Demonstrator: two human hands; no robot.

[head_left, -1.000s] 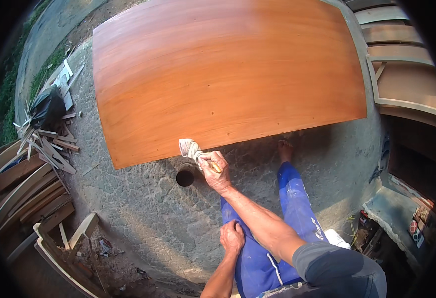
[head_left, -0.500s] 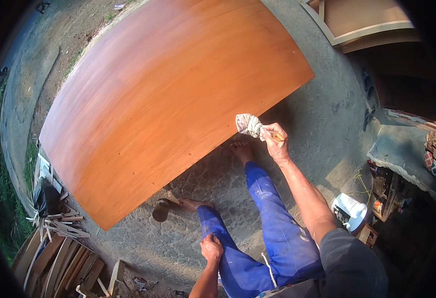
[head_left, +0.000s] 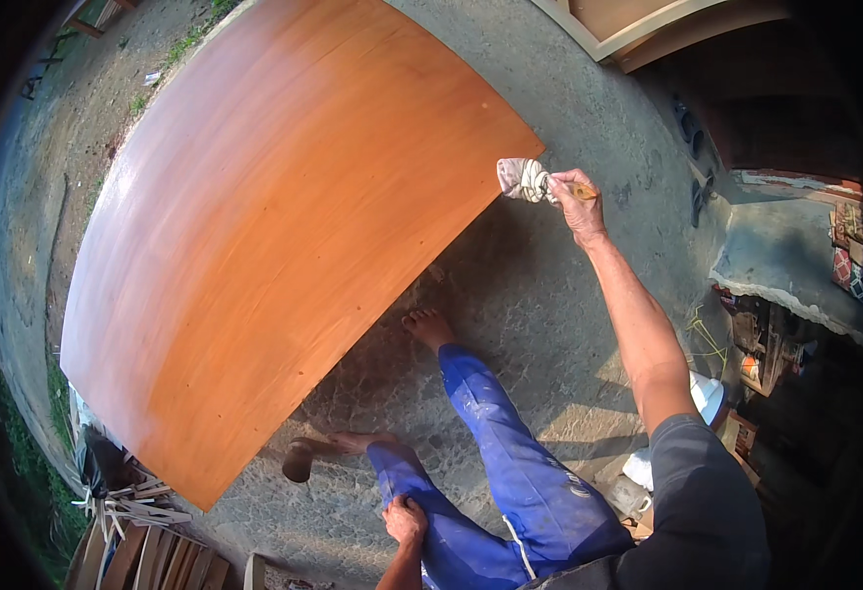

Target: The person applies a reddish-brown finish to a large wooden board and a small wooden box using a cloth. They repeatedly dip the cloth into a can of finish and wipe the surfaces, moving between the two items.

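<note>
A large orange-brown wooden board (head_left: 284,236) lies before me, raised off the ground, with pale glare over its far left part. Near its right corner my right hand (head_left: 581,205) grips a cloth-wrapped brush (head_left: 524,181) by its yellowish wooden handle. The whitish striped cloth is bunched round the head, whose tip meets the board's near edge. My left hand (head_left: 407,519) is closed against the leg of my blue trousers (head_left: 510,433), its fingers curled on the fabric. Beside my left foot, a small brown container (head_left: 297,460) stands on the ground.
Wood offcuts (head_left: 146,560) are piled at the lower left, below a black plastic bag (head_left: 100,458). A white bucket (head_left: 705,395) and a clear jug (head_left: 630,498) sit to my right. Framed panels (head_left: 638,34) lean at the upper right, above the rough concrete floor (head_left: 569,295).
My right hand has moved the cloth-wrapped brush along the board's near edge, up and right toward the corner. The view has shifted right and turned. My left hand stays on the trouser leg.
</note>
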